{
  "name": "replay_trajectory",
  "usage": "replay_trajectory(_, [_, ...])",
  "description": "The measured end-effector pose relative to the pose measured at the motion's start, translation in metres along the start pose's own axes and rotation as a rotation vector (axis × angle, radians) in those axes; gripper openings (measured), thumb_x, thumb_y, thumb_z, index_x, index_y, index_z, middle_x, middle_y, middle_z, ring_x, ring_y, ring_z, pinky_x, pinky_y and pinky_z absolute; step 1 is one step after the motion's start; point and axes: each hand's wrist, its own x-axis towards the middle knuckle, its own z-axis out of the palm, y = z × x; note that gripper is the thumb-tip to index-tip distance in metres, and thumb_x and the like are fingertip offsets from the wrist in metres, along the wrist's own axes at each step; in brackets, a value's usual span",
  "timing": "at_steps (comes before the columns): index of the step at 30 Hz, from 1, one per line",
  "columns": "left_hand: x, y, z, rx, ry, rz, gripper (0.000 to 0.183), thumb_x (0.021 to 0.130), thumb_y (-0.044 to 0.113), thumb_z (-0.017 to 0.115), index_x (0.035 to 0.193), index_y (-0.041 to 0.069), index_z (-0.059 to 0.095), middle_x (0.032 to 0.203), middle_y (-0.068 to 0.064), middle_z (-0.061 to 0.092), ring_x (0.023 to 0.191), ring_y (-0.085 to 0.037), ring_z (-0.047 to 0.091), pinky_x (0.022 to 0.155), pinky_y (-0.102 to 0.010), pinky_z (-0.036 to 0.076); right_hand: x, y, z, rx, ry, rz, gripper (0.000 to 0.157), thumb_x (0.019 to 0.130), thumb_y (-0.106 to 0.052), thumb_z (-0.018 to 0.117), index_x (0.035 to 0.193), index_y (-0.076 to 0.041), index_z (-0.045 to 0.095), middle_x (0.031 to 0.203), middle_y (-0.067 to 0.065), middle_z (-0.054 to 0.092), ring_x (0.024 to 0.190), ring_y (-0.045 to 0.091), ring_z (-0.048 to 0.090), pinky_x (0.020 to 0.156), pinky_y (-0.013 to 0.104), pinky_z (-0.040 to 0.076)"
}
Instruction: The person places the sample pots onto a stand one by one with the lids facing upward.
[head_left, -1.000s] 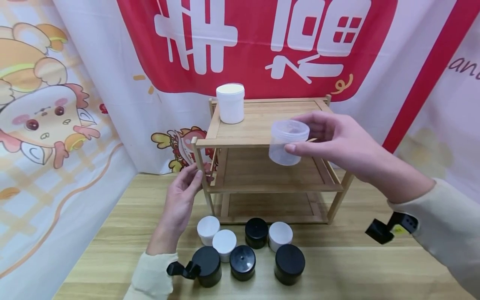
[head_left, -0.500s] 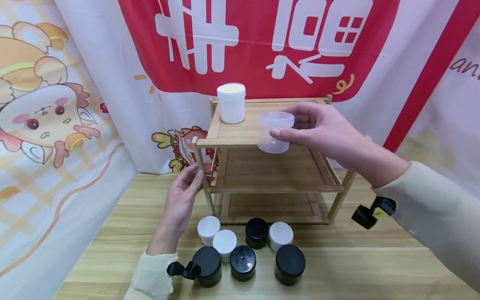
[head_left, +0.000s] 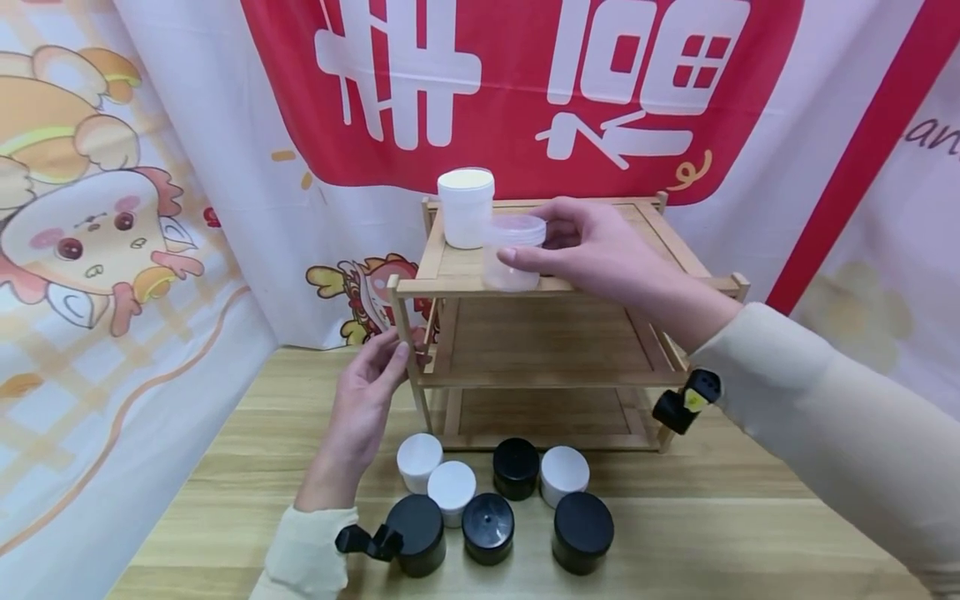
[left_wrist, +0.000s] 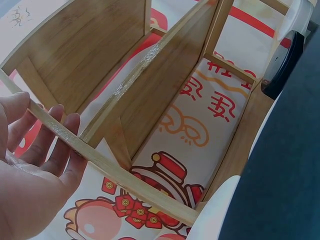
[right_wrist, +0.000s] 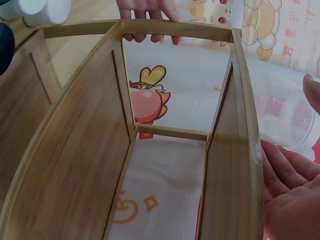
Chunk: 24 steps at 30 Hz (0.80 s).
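Observation:
My right hand (head_left: 581, 242) holds a clear plastic jar (head_left: 512, 265) by its sides, thumb in front, close over the front left of the rack's top shelf. The jar is upright and has no lid on. Just behind it on that shelf stands a white lidded jar (head_left: 465, 212), partly overlapped by the clear one. My left hand (head_left: 367, 392) grips the front left post of the wooden three-tier rack (head_left: 555, 342). In the left wrist view the fingers (left_wrist: 70, 155) curl round that post (left_wrist: 120, 175). The right wrist view shows the clear jar (right_wrist: 285, 115) between thumb and fingers.
On the table (head_left: 750, 517) before the rack stand several jars: white-lidded ones (head_left: 452, 487) and black-lidded ones (head_left: 582, 529). A printed cloth (head_left: 225, 208) hangs behind and to the left of the rack.
My right hand has carried the clear jar leftward and slightly up, from in front of the rack to over the top shelf beside the white jar. The left hand stays on the post.

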Motion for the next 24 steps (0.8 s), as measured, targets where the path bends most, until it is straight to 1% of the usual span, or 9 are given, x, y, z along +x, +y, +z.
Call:
replay_trajectory(5, [0.000, 0.000, 0.001, -0.005, 0.002, -0.004, 0.047, 0.113, 0.021, 0.056, 0.155, 0.001, 0.049, 0.136, 0.000, 0.066, 0.128, -0.016, 0.057, 0.113, -0.029, 0.053, 0.010, -0.004, 0.010, -0.001, -0.002, 0.008, 0.068, 0.091, -0.052, 0.082, 0.147, -0.020, 0.059, 0.135, 0.004, 0.069, 0.120, 0.024, 0.064, 0.094, 0.041, 0.058])
replay_trajectory(11, [0.000, 0.000, 0.000, -0.007, -0.002, 0.007, 0.047, 0.113, 0.020, 0.056, 0.156, 0.001, 0.049, 0.145, -0.012, 0.062, 0.128, -0.016, 0.057, 0.113, -0.030, 0.052, 0.017, -0.008, 0.020, 0.037, 0.035, 0.042, 0.068, 0.090, -0.049, 0.084, 0.143, -0.017, 0.056, 0.135, 0.004, 0.069, 0.119, 0.023, 0.065, 0.091, 0.039, 0.059])
replay_trajectory(13, [0.000, -0.001, 0.001, -0.011, -0.002, 0.011, 0.046, 0.113, 0.019, 0.056, 0.155, 0.001, 0.049, 0.146, -0.013, 0.062, 0.127, -0.016, 0.057, 0.113, -0.031, 0.052, 0.019, -0.010, 0.023, 0.047, 0.040, 0.047, 0.068, 0.090, -0.048, 0.085, 0.143, -0.017, 0.056, 0.134, 0.004, 0.069, 0.118, 0.023, 0.065, 0.088, 0.038, 0.059])
replay_trajectory(16, [-0.001, -0.001, 0.001, -0.015, -0.001, 0.012, 0.045, 0.114, 0.017, 0.055, 0.155, 0.001, 0.049, 0.145, -0.011, 0.063, 0.127, -0.016, 0.058, 0.114, -0.031, 0.052, 0.021, -0.013, 0.027, 0.060, 0.040, 0.048, 0.069, 0.090, -0.048, 0.085, 0.144, -0.017, 0.055, 0.134, 0.003, 0.069, 0.117, 0.023, 0.066, 0.085, 0.037, 0.060])
replay_trajectory(17, [-0.001, -0.001, 0.001, -0.015, 0.000, 0.010, 0.045, 0.114, 0.018, 0.055, 0.155, 0.001, 0.050, 0.144, -0.009, 0.064, 0.128, -0.016, 0.058, 0.114, -0.031, 0.052, 0.022, -0.013, 0.029, 0.064, 0.039, 0.048, 0.069, 0.091, -0.047, 0.085, 0.145, -0.017, 0.055, 0.134, 0.003, 0.069, 0.118, 0.023, 0.066, 0.085, 0.037, 0.060])
replay_trajectory(20, [-0.001, -0.001, 0.001, -0.008, 0.004, 0.002, 0.043, 0.114, 0.020, 0.056, 0.154, 0.004, 0.051, 0.138, 0.001, 0.067, 0.128, -0.015, 0.057, 0.113, -0.030, 0.052, 0.024, -0.016, 0.032, 0.077, 0.043, 0.048, 0.069, 0.091, -0.047, 0.085, 0.145, -0.017, 0.054, 0.136, 0.003, 0.068, 0.119, 0.022, 0.066, 0.089, 0.038, 0.060])
replay_trajectory(22, [-0.001, -0.001, 0.001, -0.003, 0.005, -0.002, 0.043, 0.114, 0.021, 0.056, 0.154, 0.005, 0.052, 0.136, 0.005, 0.067, 0.129, -0.016, 0.057, 0.113, -0.029, 0.052, 0.025, -0.016, 0.034, 0.079, 0.047, 0.045, 0.069, 0.090, -0.047, 0.085, 0.145, -0.018, 0.055, 0.137, 0.003, 0.067, 0.121, 0.022, 0.065, 0.092, 0.040, 0.060])
replay_trajectory(23, [-0.001, 0.000, 0.001, -0.001, 0.006, -0.004, 0.043, 0.114, 0.022, 0.056, 0.153, 0.006, 0.052, 0.135, 0.006, 0.067, 0.129, -0.016, 0.056, 0.113, -0.029, 0.052, 0.025, -0.017, 0.034, 0.083, 0.049, 0.042, 0.068, 0.090, -0.047, 0.085, 0.145, -0.019, 0.055, 0.137, 0.003, 0.067, 0.121, 0.022, 0.065, 0.092, 0.041, 0.060])
replay_trajectory(24, [-0.001, 0.000, 0.001, 0.001, 0.005, -0.005, 0.044, 0.114, 0.023, 0.056, 0.153, 0.005, 0.052, 0.137, 0.004, 0.066, 0.129, -0.016, 0.056, 0.113, -0.028, 0.052, 0.025, -0.017, 0.035, 0.084, 0.051, 0.039, 0.068, 0.090, -0.047, 0.085, 0.145, -0.019, 0.056, 0.137, 0.003, 0.067, 0.121, 0.021, 0.065, 0.093, 0.041, 0.060])
